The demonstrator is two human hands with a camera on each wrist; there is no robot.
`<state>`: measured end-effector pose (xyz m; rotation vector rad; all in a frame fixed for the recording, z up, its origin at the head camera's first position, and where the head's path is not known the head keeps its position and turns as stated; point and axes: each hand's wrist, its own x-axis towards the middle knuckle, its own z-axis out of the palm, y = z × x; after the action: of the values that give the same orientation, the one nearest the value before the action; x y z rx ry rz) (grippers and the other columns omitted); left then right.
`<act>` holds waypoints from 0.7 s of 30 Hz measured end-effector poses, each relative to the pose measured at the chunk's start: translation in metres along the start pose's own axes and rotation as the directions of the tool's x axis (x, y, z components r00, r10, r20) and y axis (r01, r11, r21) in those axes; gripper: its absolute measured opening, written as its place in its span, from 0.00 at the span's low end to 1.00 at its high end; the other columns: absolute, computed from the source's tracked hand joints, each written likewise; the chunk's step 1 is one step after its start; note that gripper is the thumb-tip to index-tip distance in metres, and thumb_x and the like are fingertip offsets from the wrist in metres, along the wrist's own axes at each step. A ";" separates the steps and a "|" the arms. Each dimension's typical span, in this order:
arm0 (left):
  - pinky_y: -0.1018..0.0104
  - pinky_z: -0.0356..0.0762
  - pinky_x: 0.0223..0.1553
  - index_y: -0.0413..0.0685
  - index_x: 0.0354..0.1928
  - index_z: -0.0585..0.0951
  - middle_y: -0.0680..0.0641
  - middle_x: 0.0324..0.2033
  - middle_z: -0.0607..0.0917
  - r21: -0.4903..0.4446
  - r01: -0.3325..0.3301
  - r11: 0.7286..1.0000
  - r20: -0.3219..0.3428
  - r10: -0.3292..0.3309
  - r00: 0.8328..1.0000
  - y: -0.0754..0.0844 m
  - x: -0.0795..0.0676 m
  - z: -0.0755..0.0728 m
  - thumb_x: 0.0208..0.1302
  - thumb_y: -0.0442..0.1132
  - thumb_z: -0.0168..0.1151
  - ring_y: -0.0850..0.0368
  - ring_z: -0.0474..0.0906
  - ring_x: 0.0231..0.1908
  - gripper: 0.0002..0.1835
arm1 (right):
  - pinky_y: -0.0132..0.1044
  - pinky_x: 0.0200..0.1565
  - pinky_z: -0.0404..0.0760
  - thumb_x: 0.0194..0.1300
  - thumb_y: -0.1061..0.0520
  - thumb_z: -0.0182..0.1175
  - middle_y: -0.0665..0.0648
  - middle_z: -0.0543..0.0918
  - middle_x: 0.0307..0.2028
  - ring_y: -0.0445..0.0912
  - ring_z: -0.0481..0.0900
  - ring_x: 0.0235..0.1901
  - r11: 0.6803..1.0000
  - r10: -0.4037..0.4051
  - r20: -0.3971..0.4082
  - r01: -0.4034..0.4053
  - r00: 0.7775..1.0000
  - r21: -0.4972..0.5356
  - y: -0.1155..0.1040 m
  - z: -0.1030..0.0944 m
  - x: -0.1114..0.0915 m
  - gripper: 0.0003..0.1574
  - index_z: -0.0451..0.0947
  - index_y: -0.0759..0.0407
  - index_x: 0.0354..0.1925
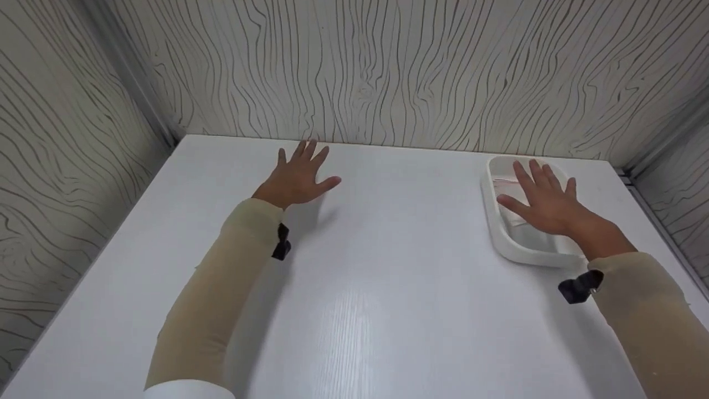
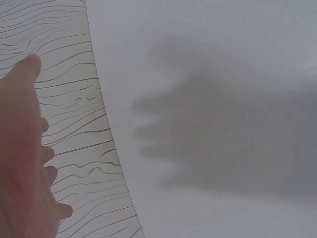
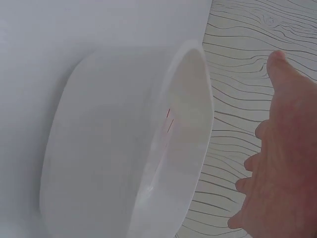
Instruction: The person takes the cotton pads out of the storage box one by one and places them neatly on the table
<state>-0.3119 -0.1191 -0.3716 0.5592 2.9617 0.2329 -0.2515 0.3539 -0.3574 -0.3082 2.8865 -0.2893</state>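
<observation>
White tabletop (image 1: 399, 266) runs across most of the frame, a streak of glare at its lower middle. Nearest me, at the lower left, a white cuff (image 1: 188, 389) borders my left tan sleeve (image 1: 210, 293); my right tan sleeve (image 1: 653, 310) enters from the lower right. Near each wrist sits 1 small black device: the left device (image 1: 281, 244) and the right device (image 1: 579, 286).

Further up, at the right of the frame, my right hand (image 1: 548, 205) is held over the white tub (image 1: 520, 255), fingers straight and spread, gripping nothing; the right wrist view shows a gap between hand and rim. I judge the tub light and stiff, likely plastic, slightly slick but not fragile; I'd hold it by its 2 long walls. It is a deep oblong with rounded corners and a smooth rim. Inside lies a pale sheet (image 1: 504, 191) with thin reddish lines — probably limp and nearly weightless, best pinched at an edge. My hand hides part of it, so I can't tell what it is.

Left of centre, higher up, my left hand (image 1: 299, 177) is just as widely spread and holds nothing — its shadow falls apart from it. Beyond rises the wood-grain-patterned wall (image 1: 365, 66), filling the top.
</observation>
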 end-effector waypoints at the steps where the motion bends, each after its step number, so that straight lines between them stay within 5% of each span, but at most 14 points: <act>1: 0.31 0.32 0.73 0.49 0.82 0.48 0.38 0.80 0.42 0.002 -0.002 1.000 0.006 0.002 1.000 -0.001 -0.001 0.001 0.75 0.70 0.40 0.41 0.34 0.79 0.46 | 0.78 0.61 0.19 0.76 0.26 0.38 0.76 0.23 0.76 0.72 0.20 0.74 1.000 0.001 0.002 -0.001 1.000 0.000 0.002 0.001 -0.002 0.61 0.22 0.62 0.79; 21: 0.34 0.33 0.74 0.49 0.82 0.46 0.39 0.80 0.44 -0.030 0.016 0.999 0.017 -0.015 1.000 -0.032 -0.037 0.013 0.75 0.69 0.41 0.42 0.35 0.79 0.46 | 0.76 0.66 0.25 0.79 0.33 0.44 0.84 0.28 0.73 0.75 0.24 0.73 0.998 0.008 -0.045 -0.005 0.999 0.064 0.045 0.025 -0.044 0.62 0.28 0.81 0.74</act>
<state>-0.2875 -0.1608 -0.3868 0.5316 2.9406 0.2692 -0.2118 0.4029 -0.3822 -0.2847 2.9150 -0.3918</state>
